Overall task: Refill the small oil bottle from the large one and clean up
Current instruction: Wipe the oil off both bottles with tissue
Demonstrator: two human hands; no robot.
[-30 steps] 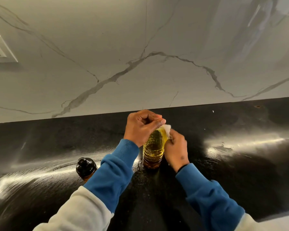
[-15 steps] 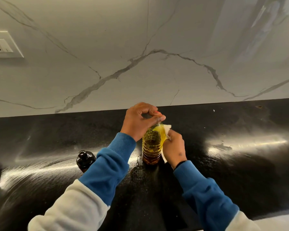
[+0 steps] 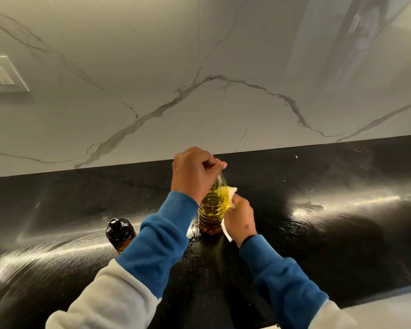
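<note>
The large oil bottle [image 3: 211,207] stands upright on the black tabletop [image 3: 318,233], its long axis vertical, about midway between the two forearms and well out from the wall. The left hand [image 3: 193,173] sits directly on top of it, fingers curled down around the cap and neck, so it pins the bottle from above. The right hand [image 3: 239,217] lies against the bottle's right flank, pinching a white paper towel [image 3: 231,192] flat to the plastic. The coming wipe probably runs along that vertical axis, down the side, with the top grip keeping the bottle from tipping. The small oil bottle [image 3: 119,232], dark and capped, stands apart on the left, beside the left sleeve [image 3: 161,236]; neither hand touches it.
</note>
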